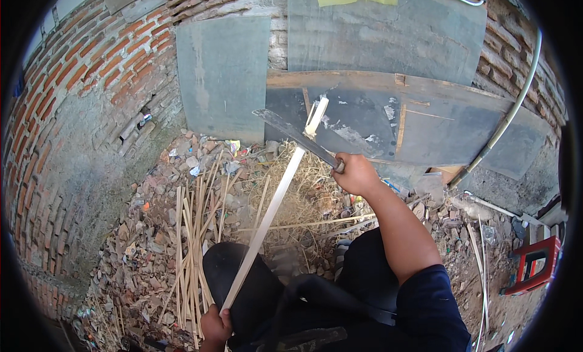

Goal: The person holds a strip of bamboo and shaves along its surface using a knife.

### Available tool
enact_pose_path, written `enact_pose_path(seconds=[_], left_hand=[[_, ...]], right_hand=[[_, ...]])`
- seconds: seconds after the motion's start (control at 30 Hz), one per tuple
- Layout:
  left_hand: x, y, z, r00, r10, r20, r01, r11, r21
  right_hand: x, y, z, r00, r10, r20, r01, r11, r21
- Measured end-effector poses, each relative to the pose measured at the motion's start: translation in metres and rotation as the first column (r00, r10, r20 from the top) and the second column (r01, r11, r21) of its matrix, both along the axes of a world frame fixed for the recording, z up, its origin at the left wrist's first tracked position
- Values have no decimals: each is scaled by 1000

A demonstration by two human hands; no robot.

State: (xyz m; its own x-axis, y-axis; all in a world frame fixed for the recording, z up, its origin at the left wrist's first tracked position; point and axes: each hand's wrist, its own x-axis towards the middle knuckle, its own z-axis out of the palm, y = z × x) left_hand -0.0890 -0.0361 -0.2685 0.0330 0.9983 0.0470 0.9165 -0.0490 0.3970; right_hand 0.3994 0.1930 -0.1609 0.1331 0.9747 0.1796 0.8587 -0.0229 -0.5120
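The right hand (356, 174) is closed firmly around the handle of a machete (290, 131). From this grip, the blade extends up and to the left, with its tip farthest from the fist. The left hand (217, 326) pinches the lower end of a pale wooden strip (265, 225) between thumb and fingers. From the left-hand grip, the strip rises obliquely up and to the right, past the knee (238, 268) in dark trousers just beside that grip.

The blade crosses the strip near its upper end, to the upper left of the right-hand grip. Above the crossing, the end of the strip appears split, with a small curl of wood at the blade. It cannot be determined how deep the edge sits.

A bundle of thin strips (193, 246) lies on the rubble above and just left of the left-hand grip. Loose shavings (303, 191) cover the ground to the left of the right-hand grip. A red stool (549, 261) stands well apart, to the lower right of the right-hand grip.
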Motion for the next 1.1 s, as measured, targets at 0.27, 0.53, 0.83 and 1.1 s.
enact_pose_path(seconds=[0.27, 0.53, 0.83, 1.1], left_hand=[[5, 2, -1, 1000, -8, -24, 9, 999, 54], [2, 2, -3, 1000, 11, 29, -14, 993, 119], [-6, 7, 0, 999, -49, -9, 49, 998, 28], [-1, 7, 26, 997, -77, -5, 76, 997, -33]], right_hand=[[-56, -33, 22, 895, 361, 260, -313, 927, -208], [7, 21, 11, 918, -59, 392, -5, 987, 161], [15, 11, -10, 996, 27, -84, -35, 995, -95], [26, 1, -6, 994, -44, 102, 55, 993, -107]])
